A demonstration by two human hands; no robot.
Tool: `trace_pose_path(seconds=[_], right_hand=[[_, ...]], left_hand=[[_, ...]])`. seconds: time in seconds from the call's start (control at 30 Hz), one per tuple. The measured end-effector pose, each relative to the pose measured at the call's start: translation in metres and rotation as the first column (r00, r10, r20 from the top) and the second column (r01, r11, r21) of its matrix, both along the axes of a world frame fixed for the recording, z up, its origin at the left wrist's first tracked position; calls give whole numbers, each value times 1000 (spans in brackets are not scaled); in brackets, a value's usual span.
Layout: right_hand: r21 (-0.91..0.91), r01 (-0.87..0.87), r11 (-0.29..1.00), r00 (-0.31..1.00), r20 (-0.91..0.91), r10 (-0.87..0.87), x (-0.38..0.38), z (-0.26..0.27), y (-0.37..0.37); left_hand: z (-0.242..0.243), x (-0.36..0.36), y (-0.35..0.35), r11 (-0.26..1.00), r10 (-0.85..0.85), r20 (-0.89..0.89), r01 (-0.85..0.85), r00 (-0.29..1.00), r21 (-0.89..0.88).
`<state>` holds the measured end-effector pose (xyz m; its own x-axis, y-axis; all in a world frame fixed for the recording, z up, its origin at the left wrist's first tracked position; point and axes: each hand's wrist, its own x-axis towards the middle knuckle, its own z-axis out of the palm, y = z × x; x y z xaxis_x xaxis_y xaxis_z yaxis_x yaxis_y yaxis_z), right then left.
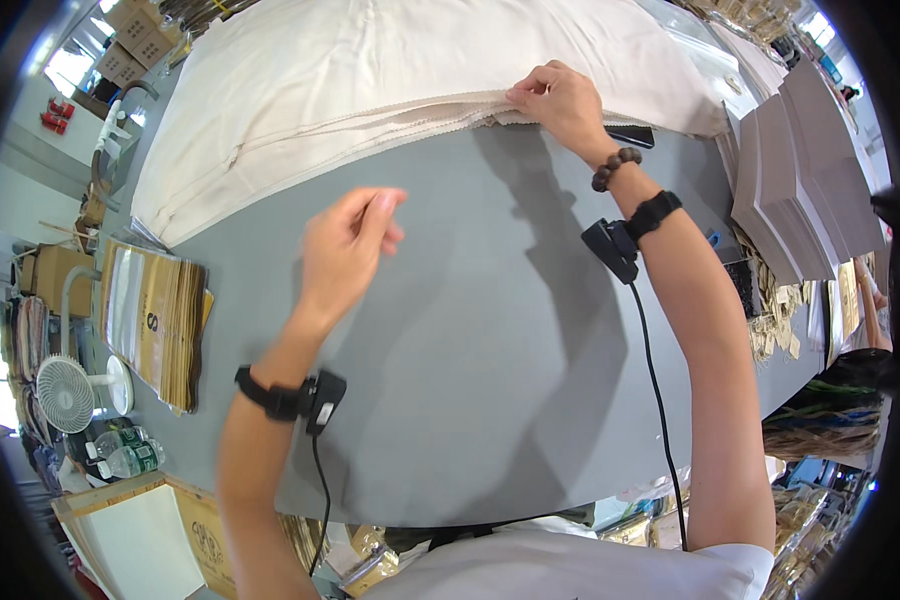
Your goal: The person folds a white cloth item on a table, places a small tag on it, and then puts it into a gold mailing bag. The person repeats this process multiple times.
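My right hand (562, 101) pinches the near edge of a layered pile of cream fabric (390, 60) between thumb and fingers. The fabric's zigzag-cut edges lie loosely stacked and slightly parted to the left of that grip. Slightly blurred, my left hand (349, 244) is above the grey tabletop (450, 337), apart from the fabric. Its fingers are curled in towards the thumb, and nothing shows in them. A dark flat object (631, 136) juts out from under the cloth beside my right wrist.
Packaged bags (157, 322) are stacked on the left, near a white fan (67, 394) and plastic bottles (131, 454). Tall stacks of grey card (802, 180) and tags (772, 330) stand right. An open box (139, 536) sits lower left. Cables (656, 405) trail from both wrist devices.
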<state>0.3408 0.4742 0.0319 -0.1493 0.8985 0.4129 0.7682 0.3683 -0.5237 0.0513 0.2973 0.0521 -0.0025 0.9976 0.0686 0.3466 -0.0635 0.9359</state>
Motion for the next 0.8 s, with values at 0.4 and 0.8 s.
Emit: trace_pose_path(seconds=[0.4, 0.8], right_hand=[[-28, -32, 999, 922, -386, 19, -15, 19, 10], [224, -85, 971, 995, 63, 72, -31, -26, 31]], left_hand=[[-34, 31, 185, 939, 281, -486, -133, 827, 316], [-26, 24, 198, 787, 394, -424, -61, 815, 614]])
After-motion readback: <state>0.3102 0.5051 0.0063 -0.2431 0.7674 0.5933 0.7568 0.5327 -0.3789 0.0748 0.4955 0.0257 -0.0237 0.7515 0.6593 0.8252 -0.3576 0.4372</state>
